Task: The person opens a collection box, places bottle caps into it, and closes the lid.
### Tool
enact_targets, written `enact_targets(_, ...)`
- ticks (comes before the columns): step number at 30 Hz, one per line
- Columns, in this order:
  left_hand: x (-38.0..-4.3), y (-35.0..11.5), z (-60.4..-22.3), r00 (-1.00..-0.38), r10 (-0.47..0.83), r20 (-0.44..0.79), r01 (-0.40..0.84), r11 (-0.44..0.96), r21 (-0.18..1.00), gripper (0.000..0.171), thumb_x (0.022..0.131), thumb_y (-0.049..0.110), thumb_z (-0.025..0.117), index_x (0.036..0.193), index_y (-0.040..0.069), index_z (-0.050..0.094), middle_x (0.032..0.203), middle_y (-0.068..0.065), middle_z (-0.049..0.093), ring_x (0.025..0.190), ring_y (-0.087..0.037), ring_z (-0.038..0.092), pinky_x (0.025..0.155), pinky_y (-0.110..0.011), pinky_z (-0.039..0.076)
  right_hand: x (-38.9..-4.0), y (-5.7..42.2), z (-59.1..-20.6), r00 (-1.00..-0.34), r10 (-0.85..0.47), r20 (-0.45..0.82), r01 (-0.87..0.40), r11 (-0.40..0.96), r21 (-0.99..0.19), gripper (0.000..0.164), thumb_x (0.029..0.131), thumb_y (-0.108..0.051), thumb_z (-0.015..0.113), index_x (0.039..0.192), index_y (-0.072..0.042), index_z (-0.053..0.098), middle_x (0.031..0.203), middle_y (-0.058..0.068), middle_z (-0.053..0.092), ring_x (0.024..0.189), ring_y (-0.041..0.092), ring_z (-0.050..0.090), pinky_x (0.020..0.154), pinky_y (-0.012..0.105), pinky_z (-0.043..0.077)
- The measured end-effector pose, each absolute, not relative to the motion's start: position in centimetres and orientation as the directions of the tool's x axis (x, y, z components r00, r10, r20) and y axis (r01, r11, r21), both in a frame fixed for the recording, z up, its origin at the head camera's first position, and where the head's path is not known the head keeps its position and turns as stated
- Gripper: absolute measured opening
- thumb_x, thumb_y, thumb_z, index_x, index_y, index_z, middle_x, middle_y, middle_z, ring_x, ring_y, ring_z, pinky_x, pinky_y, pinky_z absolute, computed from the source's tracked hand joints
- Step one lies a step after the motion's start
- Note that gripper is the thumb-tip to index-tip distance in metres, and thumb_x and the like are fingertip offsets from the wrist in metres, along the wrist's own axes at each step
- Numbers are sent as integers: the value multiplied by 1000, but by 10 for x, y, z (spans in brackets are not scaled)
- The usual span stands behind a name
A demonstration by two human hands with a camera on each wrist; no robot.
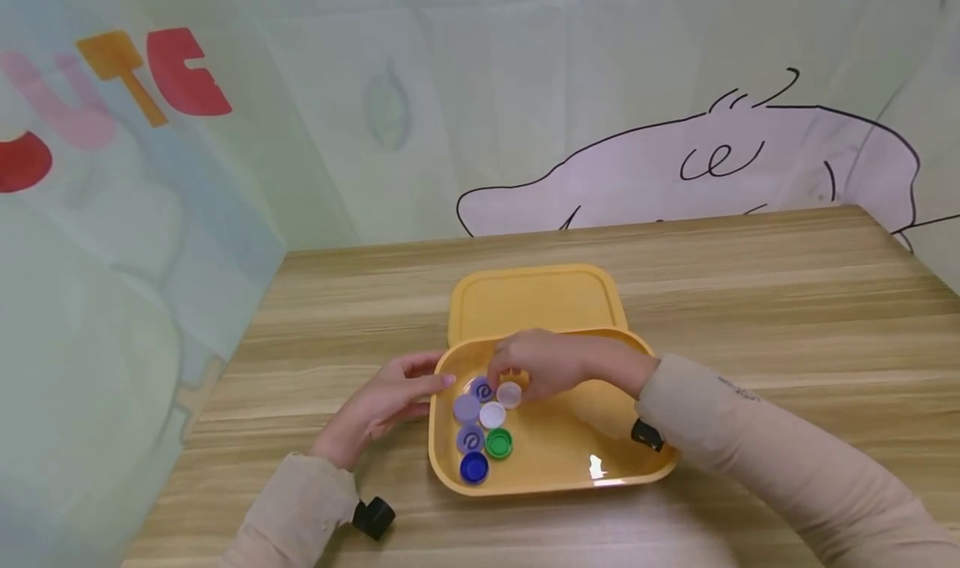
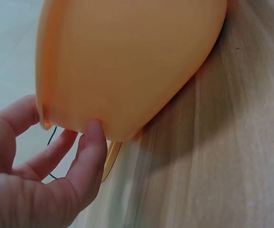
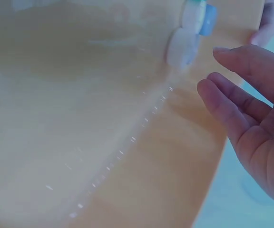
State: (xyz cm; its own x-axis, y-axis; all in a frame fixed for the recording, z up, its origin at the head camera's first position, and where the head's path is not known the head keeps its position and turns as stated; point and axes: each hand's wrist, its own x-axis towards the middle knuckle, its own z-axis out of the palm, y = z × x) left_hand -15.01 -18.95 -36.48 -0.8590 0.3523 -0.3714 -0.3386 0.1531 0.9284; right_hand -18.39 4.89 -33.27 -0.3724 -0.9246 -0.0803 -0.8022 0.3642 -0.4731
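A shallow yellow plastic box (image 1: 592,447) stands on the wooden table, with several bottle caps grouped at its left end. Among them are a green cap (image 1: 498,444), a dark blue cap (image 1: 474,468), a white cap (image 1: 492,415) and some lilac caps (image 1: 467,409). My left hand (image 1: 386,397) grips the box's left side, its thumb at the rim and other fingers against the outer wall in the left wrist view. Inside the box, my right hand (image 1: 547,359) is beside a pale translucent cap (image 1: 508,395). The right wrist view shows its fingers (image 3: 222,107) apart, holding nothing.
Behind the box lies a flat yellow lid (image 1: 536,301), partly covered by the box's far edge. A printed cloth (image 1: 420,67) hangs behind and to the left of the table (image 1: 352,301). Each wrist carries a small black device.
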Motion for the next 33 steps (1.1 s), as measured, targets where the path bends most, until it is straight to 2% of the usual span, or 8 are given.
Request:
enact_targets(5, -151, -190, -365, -857, 350, -379, -345, 159, 925, 55, 88, 11, 62, 135, -8, 40, 126, -20, 51, 100, -18, 57, 84, -36, 53, -186, 53, -321, -374, -923, -87, -797, 368, -479, 31, 74, 7, 65, 102, -8, 67, 99, 5, 61, 89, 21, 56, 77, 24, 47)
enact_targets(12, -154, -190, -364, -854, 341, -394, -356, 169, 919, 54, 88, 11, 62, 135, -7, 41, 126, -20, 52, 100, -19, 58, 84, -37, 53, -190, 57, -308, -363, -930, -62, -820, 350, -454, 30, 75, 4, 66, 103, -4, 66, 97, 8, 62, 88, 23, 57, 76, 25, 47)
enact_targets(25, -155, -191, -358, -852, 342, -397, -360, 168, 918, 56, 89, 11, 61, 136, -7, 38, 127, -20, 49, 99, -17, 57, 84, -35, 52, -190, 77, -290, -437, -896, -73, -790, 422, -445, 27, 77, 2, 67, 103, -6, 66, 95, 2, 60, 88, 20, 57, 72, 24, 49)
enact_targets(33, -155, -191, -360, -853, 341, -395, -356, 171, 918, 55, 88, 10, 61, 136, -7, 39, 127, -21, 50, 99, -18, 57, 83, -35, 53, -189, 85, -286, -449, -891, -66, -776, 426, -465, 27, 77, 3, 68, 103, -4, 66, 97, 7, 61, 89, 24, 57, 71, 24, 50)
